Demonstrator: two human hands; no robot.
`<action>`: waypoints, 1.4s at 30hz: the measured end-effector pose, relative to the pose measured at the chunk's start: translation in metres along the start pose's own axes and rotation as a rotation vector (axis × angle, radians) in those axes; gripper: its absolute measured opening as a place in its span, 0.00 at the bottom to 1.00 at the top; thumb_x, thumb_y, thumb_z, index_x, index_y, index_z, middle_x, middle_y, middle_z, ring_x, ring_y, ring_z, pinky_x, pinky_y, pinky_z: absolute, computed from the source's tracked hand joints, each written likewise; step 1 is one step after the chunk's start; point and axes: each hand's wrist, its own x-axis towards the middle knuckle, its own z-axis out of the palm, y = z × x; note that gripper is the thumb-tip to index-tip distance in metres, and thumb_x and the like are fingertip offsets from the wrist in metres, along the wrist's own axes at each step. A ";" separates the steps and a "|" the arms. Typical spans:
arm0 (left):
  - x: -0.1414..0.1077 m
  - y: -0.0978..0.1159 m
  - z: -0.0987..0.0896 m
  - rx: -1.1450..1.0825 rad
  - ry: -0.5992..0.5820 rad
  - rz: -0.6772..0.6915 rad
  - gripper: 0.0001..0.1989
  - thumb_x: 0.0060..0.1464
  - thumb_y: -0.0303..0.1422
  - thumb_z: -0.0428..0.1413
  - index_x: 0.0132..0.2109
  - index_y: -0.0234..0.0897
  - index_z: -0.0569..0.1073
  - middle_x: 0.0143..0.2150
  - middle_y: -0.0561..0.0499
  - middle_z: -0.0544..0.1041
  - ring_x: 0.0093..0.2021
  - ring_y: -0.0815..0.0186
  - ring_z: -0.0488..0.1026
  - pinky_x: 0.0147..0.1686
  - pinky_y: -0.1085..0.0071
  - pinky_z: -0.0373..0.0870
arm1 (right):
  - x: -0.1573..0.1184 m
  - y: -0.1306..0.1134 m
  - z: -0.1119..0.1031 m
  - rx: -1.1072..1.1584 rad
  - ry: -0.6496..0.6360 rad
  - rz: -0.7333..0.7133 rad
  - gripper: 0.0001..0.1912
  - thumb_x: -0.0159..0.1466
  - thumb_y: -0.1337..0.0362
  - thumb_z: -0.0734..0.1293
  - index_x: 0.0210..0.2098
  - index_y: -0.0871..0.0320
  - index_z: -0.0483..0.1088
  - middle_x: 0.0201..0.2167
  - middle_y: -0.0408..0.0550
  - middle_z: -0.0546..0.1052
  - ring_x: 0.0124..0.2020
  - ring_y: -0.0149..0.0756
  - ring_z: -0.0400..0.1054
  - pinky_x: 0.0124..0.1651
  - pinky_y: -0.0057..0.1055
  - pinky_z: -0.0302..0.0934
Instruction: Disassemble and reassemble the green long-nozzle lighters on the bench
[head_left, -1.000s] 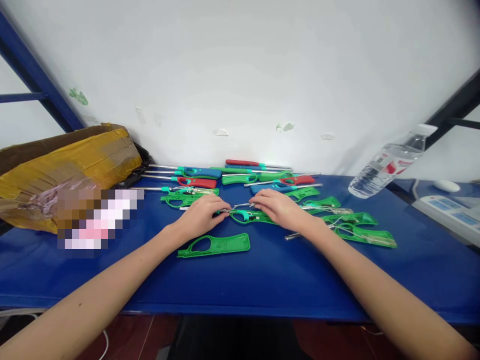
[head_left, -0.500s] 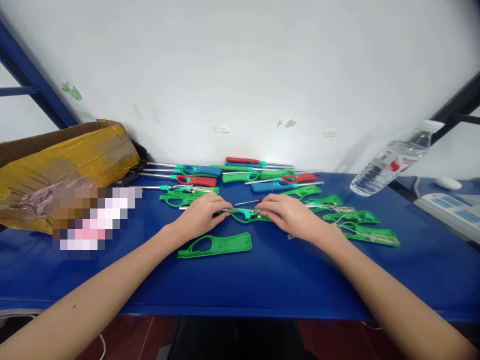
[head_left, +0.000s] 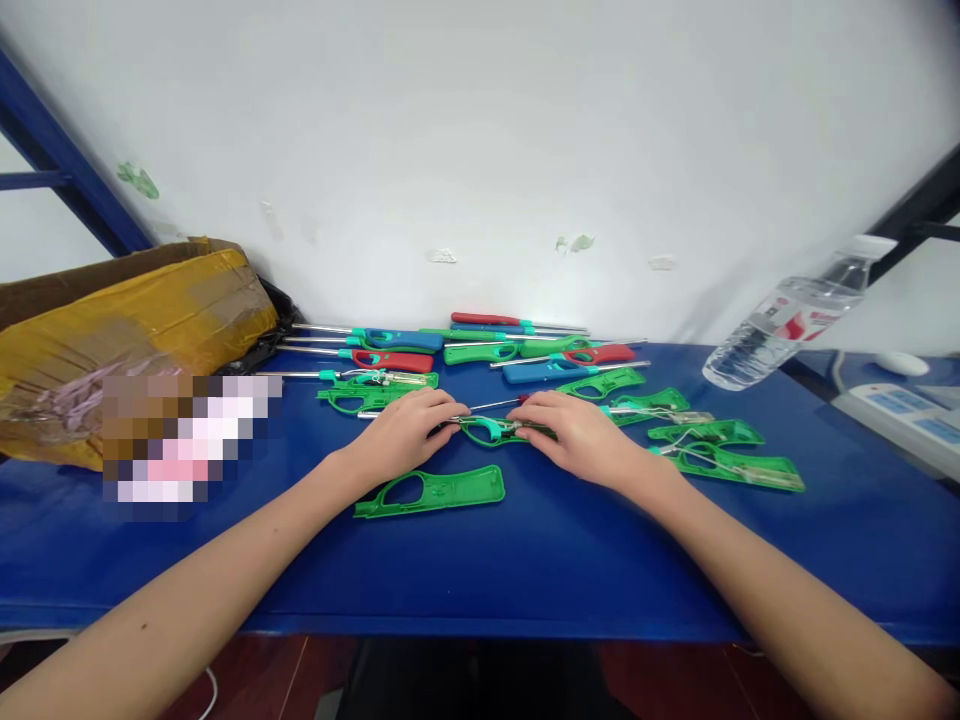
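Note:
Between my two hands lies an opened long-nose gas lighter (head_left: 489, 431), its green half shell showing a turquoise trigger and small inner parts. My left hand (head_left: 409, 432) pinches it at the nozzle end, where a metal tube sticks out to the left. At the handle end, the fingers of my right hand (head_left: 574, 432) are closed on the lighter and cover much of its handle. Just behind it is a thin metal rod (head_left: 491, 405) with a dark red end, partly hidden by my right hand. Nearer to me, a loose green shell half (head_left: 469, 487) rests inside up on the table.
Several opened green lighters (head_left: 739, 470) with wires lie at the right, another (head_left: 360, 392) at the left. Assembled red, blue and green lighters (head_left: 397, 360) lie along the wall. A taped carton (head_left: 135, 330) stands left; a water bottle (head_left: 784, 330) and white device (head_left: 907, 415) are right.
My right hand has shifted slightly left along the lighter, its fingertips now closer to the trigger. My left hand keeps its hold. The view has moved very slightly.

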 end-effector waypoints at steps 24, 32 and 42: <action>-0.001 -0.005 0.002 0.009 -0.001 0.050 0.13 0.65 0.28 0.50 0.50 0.39 0.78 0.43 0.46 0.77 0.43 0.61 0.73 0.42 0.64 0.71 | -0.001 0.007 -0.011 0.019 -0.028 -0.071 0.23 0.69 0.73 0.55 0.53 0.53 0.75 0.47 0.55 0.77 0.45 0.43 0.71 0.47 0.44 0.67; -0.001 -0.005 0.003 0.031 0.006 0.063 0.14 0.66 0.29 0.50 0.49 0.39 0.79 0.43 0.45 0.77 0.41 0.62 0.73 0.41 0.65 0.71 | -0.001 0.002 -0.009 -0.025 -0.055 -0.082 0.26 0.67 0.76 0.53 0.53 0.54 0.75 0.44 0.55 0.75 0.43 0.44 0.68 0.43 0.41 0.66; 0.001 0.000 -0.001 -0.019 -0.004 -0.006 0.09 0.64 0.28 0.52 0.48 0.37 0.75 0.42 0.47 0.77 0.41 0.62 0.73 0.42 0.66 0.70 | -0.003 0.004 -0.009 0.010 -0.048 -0.001 0.17 0.70 0.66 0.59 0.54 0.58 0.71 0.46 0.56 0.77 0.45 0.46 0.72 0.46 0.44 0.68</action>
